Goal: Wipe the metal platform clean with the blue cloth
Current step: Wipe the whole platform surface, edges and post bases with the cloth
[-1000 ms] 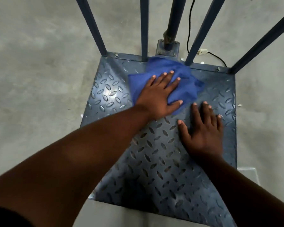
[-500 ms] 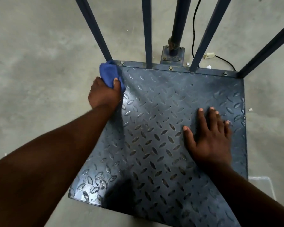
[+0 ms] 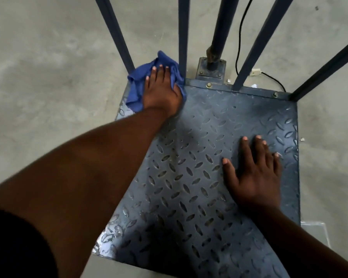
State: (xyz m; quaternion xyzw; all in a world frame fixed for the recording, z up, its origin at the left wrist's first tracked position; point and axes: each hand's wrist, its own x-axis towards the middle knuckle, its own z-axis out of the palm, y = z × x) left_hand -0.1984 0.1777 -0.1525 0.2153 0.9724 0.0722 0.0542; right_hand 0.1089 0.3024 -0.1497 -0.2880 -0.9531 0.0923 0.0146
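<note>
Your left fingers [image 3: 159, 74] lie extended and close together, pressed flat on top of the blue cloth [image 3: 137, 85]; they do not curl around it, so the cloth is pinned under the palm rather than gripped. Your left hand [image 3: 161, 91] sits at the far left corner of the metal platform [image 3: 199, 157], with the thumb side against the base of the second upright bar [image 3: 182, 37]. The cloth is bunched, part of it lying on the corner of the plate and part spilling past the platform's left and far edges over the concrete floor [image 3: 38, 77], between the outer bar [image 3: 115, 33] and the second bar.

Your right fingers [image 3: 244, 149] are spread apart and flat, holding nothing. Your right hand [image 3: 253, 175] rests palm down on the bare tread plate toward the right side, well apart from the cloth.

The platform is blue-grey diamond plate, with bolts along the far rim. Wet-looking patches show at the near left corner [image 3: 109, 235]. A round post [image 3: 219, 37] stands on a bolted base bracket [image 3: 210, 71] just beyond the far edge. A black cable [image 3: 239, 37] runs down behind the bars to a small white connector [image 3: 255, 72] on the floor. Small pale specks of debris lie near the far rim and beside the right edge.
</note>
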